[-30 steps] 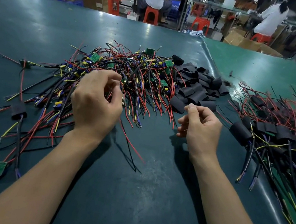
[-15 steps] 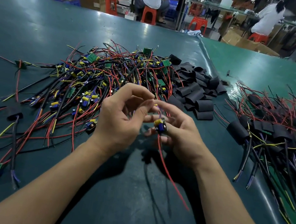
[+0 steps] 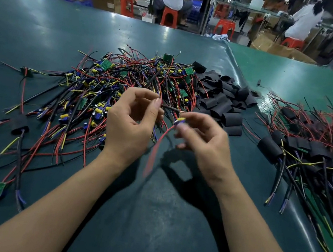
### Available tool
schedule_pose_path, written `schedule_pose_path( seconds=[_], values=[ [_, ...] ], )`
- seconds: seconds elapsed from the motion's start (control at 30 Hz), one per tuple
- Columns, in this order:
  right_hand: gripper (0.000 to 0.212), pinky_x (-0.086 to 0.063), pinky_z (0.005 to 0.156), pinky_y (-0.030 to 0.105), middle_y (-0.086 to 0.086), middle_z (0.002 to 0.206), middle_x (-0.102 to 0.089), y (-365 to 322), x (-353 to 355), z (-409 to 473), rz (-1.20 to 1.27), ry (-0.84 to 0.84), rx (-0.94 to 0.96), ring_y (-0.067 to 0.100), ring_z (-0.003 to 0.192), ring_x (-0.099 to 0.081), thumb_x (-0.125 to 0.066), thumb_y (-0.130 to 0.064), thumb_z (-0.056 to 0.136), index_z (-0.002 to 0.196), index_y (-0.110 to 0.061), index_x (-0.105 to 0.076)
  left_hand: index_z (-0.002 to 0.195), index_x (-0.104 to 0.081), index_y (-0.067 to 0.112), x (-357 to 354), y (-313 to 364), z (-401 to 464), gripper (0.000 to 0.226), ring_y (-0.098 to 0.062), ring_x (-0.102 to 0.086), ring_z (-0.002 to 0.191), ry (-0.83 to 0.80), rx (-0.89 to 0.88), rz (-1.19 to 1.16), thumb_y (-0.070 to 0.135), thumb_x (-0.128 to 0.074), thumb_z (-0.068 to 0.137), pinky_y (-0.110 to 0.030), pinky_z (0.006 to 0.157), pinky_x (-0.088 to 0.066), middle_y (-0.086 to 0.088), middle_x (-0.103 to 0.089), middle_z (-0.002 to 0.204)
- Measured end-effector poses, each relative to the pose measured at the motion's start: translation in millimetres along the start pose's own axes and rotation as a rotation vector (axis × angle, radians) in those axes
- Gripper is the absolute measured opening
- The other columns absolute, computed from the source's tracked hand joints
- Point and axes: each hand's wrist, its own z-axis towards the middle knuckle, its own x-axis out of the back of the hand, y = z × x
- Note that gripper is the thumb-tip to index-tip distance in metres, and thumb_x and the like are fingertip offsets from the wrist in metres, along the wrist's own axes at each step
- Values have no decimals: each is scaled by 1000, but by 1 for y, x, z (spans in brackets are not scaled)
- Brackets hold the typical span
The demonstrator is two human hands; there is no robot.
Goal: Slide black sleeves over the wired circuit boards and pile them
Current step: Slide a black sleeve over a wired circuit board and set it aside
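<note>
- Wide dark green table (image 3: 46, 26), serving as one open bench so that stock and finished work can lie in separate heaps within reach.
- At centre left, a big tangle of unsleeved wired circuit boards (image 3: 106, 86), red, black and yellow leads sprawling, kept straight ahead as the supply to draw from.
- Off to the right, a pile of finished pieces (image 3: 310, 146) with black covers already on, set well apart from the raw heap, likely to avoid mixing.
- Just beside the tangle, toward the right, a heap of loose black sleeves (image 3: 225, 104), close to the hand that would fetch one.
- Left hand (image 3: 131, 124) raised above the table, thumb and forefinger pinching dark wire ends, probably gathering them to thread through a sleeve.
- Right hand (image 3: 202, 140) close by, blurred, fingertips pinching the small wired board (image 3: 179, 121), yellow and blue parts showing, red lead hanging below.
- No sleeve on this board yet; sleeving judged as the step ahead.
</note>
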Motion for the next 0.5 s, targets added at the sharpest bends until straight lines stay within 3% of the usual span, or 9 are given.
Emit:
schedule_pose_path(
  seconds=[0.03,0.13,0.23,0.37,0.5],
  values=[
    [7,-56,58,29,3,84,-68,-3,4,2,157,65,-42,16,73,-67,-63,-12,93,99,-10,-64,98,-61,15,2,0,1,6,-18,-71,72,2,4,12,12,-63,94,-41,70,-60,-4,-70,79],
    [28,-54,55,27,4,73,-66,-10,24,9,553,227,-155,22,69,-69,-46,-27,95,84,-11,-66,99,-60,23,3,-2,0,10,-17,-69,72,-56,17,97,14,-61,94,-38,67,-59,0,-69,79],
    [39,-52,59,24,2,68,-62,-15,43,11,851,275,-225,22,65,-64,-42,-37,91,71,-16,-68,104,-60,24,2,-5,-3,14,-12,-68,70,-206,29,209,14,-62,95,-29,65,-57,3,-70,79],
    [41,-49,59,25,4,71,-57,-14,47,11,983,247,-256,21,63,-57,-52,-47,77,74,-11,-70,103,-69,16,0,-6,-9,12,-5,-61,71,-437,-79,414,14,-67,91,-26,70,-53,14,-65,82],
    [22,-45,55,22,1,73,-58,-15,46,10,903,215,-268,17,65,-57,-59,-36,78,74,-16,-67,101,-71,17,1,-5,-8,11,4,-57,71,-497,-87,423,16,-66,91,-22,70,-50,23,-60,80]
  ],
)
